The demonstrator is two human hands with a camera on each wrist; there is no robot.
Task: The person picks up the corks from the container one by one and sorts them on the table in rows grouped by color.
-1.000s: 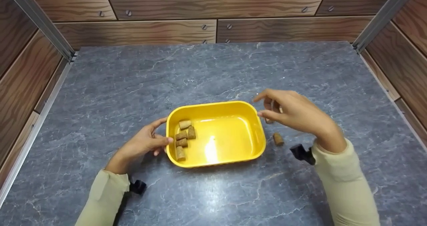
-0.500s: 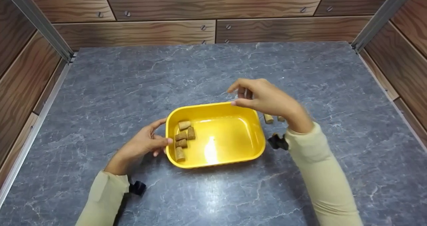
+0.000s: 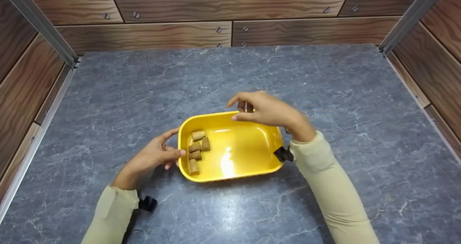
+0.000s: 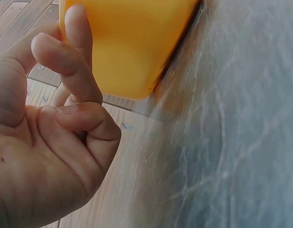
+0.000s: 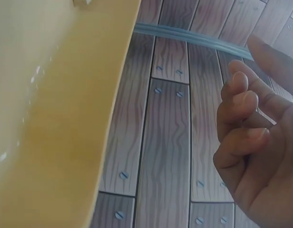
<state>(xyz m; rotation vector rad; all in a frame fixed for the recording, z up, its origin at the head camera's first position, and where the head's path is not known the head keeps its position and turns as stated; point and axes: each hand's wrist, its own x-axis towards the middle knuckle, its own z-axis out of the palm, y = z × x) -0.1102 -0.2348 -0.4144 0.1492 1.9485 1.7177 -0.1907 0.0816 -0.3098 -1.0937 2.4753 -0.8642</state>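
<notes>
Grey marbled tabletop (image 3: 144, 82) fills most of your head view, pale veins across it, glare toward your side; wood-patterned panels (image 3: 180, 3) with screw heads wall the back and sides; grey metal posts (image 3: 414, 19) stand at the two far corners; your right sleeve (image 3: 335, 190) and left sleeve (image 3: 111, 211), both pale, come in from the near edge; the yellow tub (image 3: 245, 147), rounded at the corners, sits upright on the tabletop between your hands, a bright reflection on its floor; your right hand (image 3: 268, 109) hangs over the tub's far rim toward the right, fingers loosely bent, thumb and index apart, nothing between them; the right wrist view shows it apart from the tub wall; your left hand (image 3: 153, 152) is clamped on the tub's left end, thumb over the rim, fingers at the outer side; a black wrist mount (image 3: 147, 203) shows by each cuff; five corks (image 3: 195, 154), some paler, lie clustered inside at the left end, near your left thumb, several touching.
</notes>
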